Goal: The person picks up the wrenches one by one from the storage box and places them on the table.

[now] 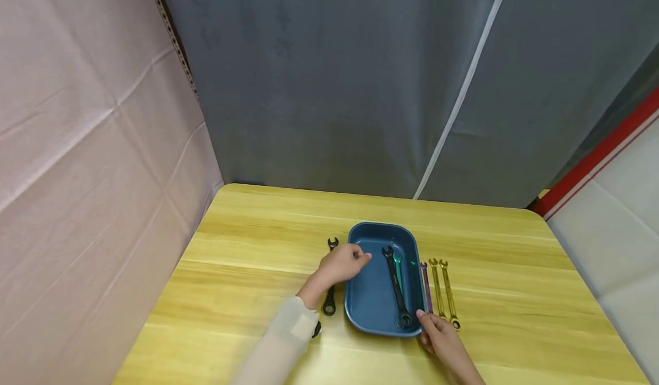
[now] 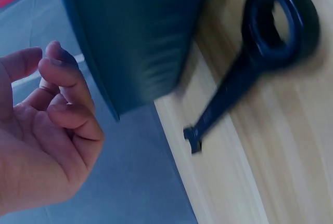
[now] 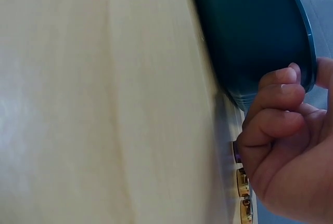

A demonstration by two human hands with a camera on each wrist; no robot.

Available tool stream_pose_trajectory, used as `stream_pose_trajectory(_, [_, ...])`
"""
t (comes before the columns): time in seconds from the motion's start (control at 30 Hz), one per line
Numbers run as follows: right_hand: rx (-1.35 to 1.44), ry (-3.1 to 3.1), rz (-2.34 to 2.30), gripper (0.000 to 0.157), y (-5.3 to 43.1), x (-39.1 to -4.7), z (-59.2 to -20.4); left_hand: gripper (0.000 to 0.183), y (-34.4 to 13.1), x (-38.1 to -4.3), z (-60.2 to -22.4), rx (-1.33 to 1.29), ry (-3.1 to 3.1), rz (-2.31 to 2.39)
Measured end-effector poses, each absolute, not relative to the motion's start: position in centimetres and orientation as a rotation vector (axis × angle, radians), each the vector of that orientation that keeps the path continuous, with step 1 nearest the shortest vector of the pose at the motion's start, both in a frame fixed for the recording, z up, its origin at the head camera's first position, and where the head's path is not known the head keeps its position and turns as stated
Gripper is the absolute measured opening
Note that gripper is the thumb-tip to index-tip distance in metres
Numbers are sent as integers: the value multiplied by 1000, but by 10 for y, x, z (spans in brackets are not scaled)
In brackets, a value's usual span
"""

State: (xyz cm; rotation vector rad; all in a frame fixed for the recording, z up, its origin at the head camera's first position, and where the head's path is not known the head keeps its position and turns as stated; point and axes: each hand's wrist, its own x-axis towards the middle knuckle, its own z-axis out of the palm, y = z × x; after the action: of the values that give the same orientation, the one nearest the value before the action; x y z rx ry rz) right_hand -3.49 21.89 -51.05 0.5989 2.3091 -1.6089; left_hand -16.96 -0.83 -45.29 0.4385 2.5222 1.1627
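A blue rectangular tray lies on the table with a black combination wrench and a green wrench inside it. My left hand is over the tray's left rim, its fingers loosely bent and holding nothing; the left wrist view shows it apart from the tray's side. Another black combination wrench lies left of the tray, partly hidden by that hand. At the near right corner my right hand pinches the rim between thumb and fingers; the other fingers are curled below the rim.
A purple wrench and two gold wrenches lie in a row just right of the tray. The wooden table ends at a grey curtain behind. Pale cloth hangs at the left.
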Motion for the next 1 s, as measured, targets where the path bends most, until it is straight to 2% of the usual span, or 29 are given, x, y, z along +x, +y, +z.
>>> stream_pose_trajectory(0.27, [613, 2295, -1624, 49, 220, -36, -511, 37, 20, -167, -456, 509, 2513, 1174])
stream_pose_trajectory(0.63, [609, 2278, -1656, 48, 218, -35, -513, 33, 47, -166, -478, 422, 2452, 1138])
stream_pose_trajectory(0.87, [616, 2280, -1655, 49, 219, -35, -514, 55, 55, -170, -501, 386, 2413, 1139])
stream_pose_trajectory(1.0, [607, 2280, -1650, 48, 219, -35, -514, 61, 56, -169, -510, 369, 2426, 1095])
